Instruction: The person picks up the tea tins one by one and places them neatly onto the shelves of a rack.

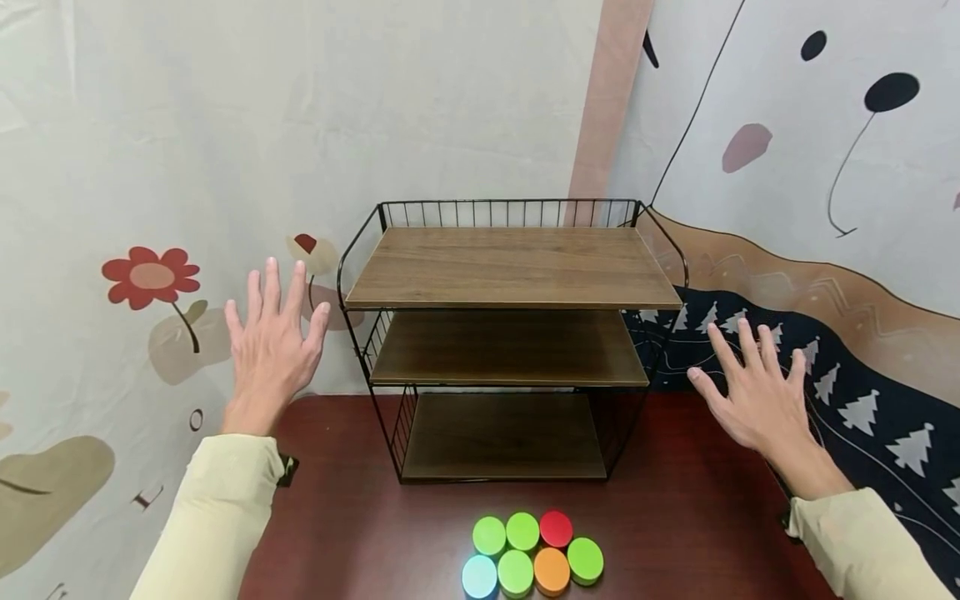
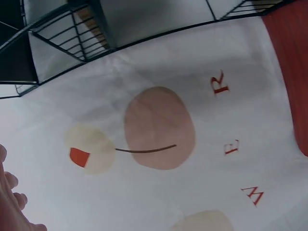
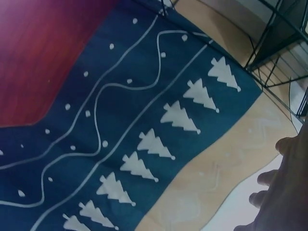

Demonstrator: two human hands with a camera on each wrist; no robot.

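Both hands are raised with fingers spread, and neither holds anything. The left hand (image 1: pixel 273 346) hovers to the left of a three-tier shelf rack (image 1: pixel 513 271), apart from it. On the rack's other side, the right hand (image 1: pixel 761 396) is held up in the same way. The rack has brown wood-look boards and a black wire frame. In front of it, near the bottom of the head view, lie several round discs: green ones (image 1: pixel 522 531), a red one (image 1: pixel 556 528), an orange one (image 1: pixel 552 571) and a light blue one (image 1: pixel 480 577). Only fingertips show in the wrist views.
The rack and discs stand on a dark red table (image 1: pixel 337 517). Behind it hangs a pale printed cloth (image 1: pixel 465 100) with a red flower (image 1: pixel 150 277). At the right, the cloth has a dark blue band (image 3: pixel 130 106) with white trees.
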